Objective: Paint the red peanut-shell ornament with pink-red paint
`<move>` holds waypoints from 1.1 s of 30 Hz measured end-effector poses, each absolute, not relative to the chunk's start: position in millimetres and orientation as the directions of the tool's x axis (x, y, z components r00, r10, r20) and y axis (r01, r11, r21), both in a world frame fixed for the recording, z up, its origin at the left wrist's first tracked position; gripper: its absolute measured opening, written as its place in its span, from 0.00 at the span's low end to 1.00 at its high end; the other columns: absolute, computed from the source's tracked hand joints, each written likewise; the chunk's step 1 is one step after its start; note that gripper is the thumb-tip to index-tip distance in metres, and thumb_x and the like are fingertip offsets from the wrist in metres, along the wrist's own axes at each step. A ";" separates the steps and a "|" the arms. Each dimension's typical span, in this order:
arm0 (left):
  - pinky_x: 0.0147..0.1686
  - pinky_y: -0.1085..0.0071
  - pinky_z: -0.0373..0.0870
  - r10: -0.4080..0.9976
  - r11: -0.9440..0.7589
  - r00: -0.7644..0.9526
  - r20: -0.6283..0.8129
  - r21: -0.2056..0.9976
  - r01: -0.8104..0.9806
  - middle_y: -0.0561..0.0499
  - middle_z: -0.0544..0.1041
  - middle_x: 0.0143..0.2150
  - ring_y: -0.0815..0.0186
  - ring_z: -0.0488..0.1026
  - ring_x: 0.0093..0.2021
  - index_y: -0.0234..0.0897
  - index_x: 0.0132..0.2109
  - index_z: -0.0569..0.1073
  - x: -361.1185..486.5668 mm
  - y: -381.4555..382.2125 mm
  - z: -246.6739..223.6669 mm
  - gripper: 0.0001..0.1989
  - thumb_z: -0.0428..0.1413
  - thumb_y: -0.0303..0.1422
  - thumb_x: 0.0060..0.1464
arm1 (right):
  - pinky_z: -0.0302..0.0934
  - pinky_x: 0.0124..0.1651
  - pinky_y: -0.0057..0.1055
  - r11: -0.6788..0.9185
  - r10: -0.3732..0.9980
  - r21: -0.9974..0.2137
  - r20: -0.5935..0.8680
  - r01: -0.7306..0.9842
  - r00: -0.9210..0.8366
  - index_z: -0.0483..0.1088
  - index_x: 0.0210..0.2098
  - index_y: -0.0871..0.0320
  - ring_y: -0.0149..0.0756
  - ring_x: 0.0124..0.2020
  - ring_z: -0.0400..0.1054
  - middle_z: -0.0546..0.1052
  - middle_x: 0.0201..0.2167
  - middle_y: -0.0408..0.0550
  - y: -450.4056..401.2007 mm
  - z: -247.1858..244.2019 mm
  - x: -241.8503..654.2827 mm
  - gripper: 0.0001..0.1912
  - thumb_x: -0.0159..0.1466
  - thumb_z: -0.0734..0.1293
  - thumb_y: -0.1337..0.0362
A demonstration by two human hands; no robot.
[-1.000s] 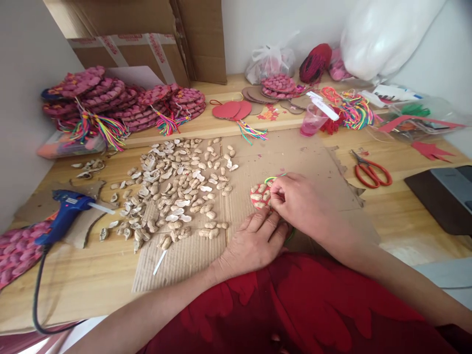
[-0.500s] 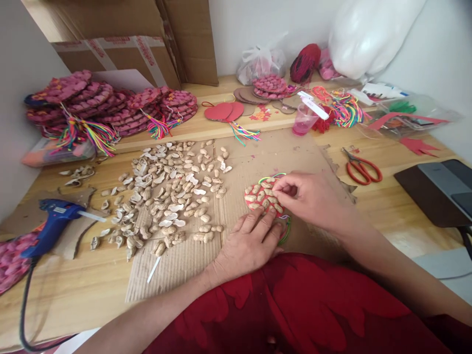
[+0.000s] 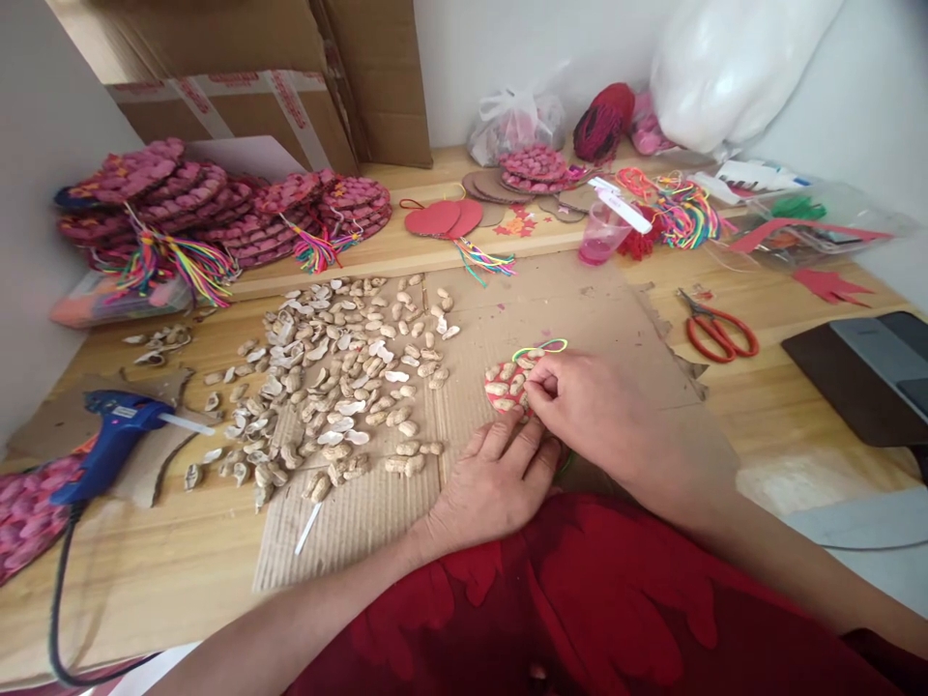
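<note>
Where your left hand lies palm-down, its fingertips rest at the near edge of the red disc; you can't see whether it also grips underneath. The disc sits just beyond those fingers and is round, so only the peanuts on it have long axes, at mixed angles. Your right hand comes in over the disc's right side, thumb and forefinger pinched together, anything between them hidden. A cord loop marks the far edge. Past it, your cardboard sheet stretches toward the wooden ledge, between loose shells leftward and scissors rightward.
</note>
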State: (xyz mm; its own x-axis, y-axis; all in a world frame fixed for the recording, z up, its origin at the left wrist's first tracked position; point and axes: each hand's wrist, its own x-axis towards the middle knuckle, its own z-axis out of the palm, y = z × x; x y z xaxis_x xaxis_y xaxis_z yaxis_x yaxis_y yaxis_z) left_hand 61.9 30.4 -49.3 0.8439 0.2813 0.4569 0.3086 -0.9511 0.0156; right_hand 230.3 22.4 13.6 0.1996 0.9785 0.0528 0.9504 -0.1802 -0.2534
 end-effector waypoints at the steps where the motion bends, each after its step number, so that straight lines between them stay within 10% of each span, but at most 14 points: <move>1: 0.51 0.62 0.71 0.284 -0.951 0.845 0.454 0.021 0.308 0.43 0.77 0.59 0.51 0.71 0.60 0.38 0.57 0.76 61.8 30.2 -48.9 0.16 0.52 0.36 0.67 | 0.46 0.26 0.35 -0.184 0.977 -0.247 0.064 0.951 0.206 0.70 0.25 0.55 0.33 0.21 0.62 0.76 0.23 0.47 23.4 12.6 229.8 0.10 0.62 0.63 0.69; 20: 0.50 0.62 0.70 0.296 -0.944 0.834 0.465 0.012 0.328 0.48 0.76 0.62 0.55 0.72 0.58 0.43 0.54 0.78 62.3 32.2 -50.8 0.18 0.51 0.44 0.68 | 0.58 0.26 0.29 -0.288 0.933 -0.710 -0.057 0.643 0.355 0.71 0.28 0.55 0.30 0.23 0.64 0.73 0.21 0.40 24.1 2.3 265.4 0.02 0.55 0.65 0.65; 33: 0.51 0.60 0.68 0.291 -0.951 0.846 0.446 0.039 0.307 0.44 0.75 0.62 0.52 0.70 0.60 0.42 0.55 0.77 61.5 33.2 -52.0 0.19 0.52 0.46 0.66 | 0.58 0.33 0.31 -0.080 0.991 -0.608 0.036 0.790 0.128 0.75 0.34 0.55 0.32 0.29 0.68 0.78 0.29 0.42 14.1 0.3 254.9 0.07 0.65 0.66 0.62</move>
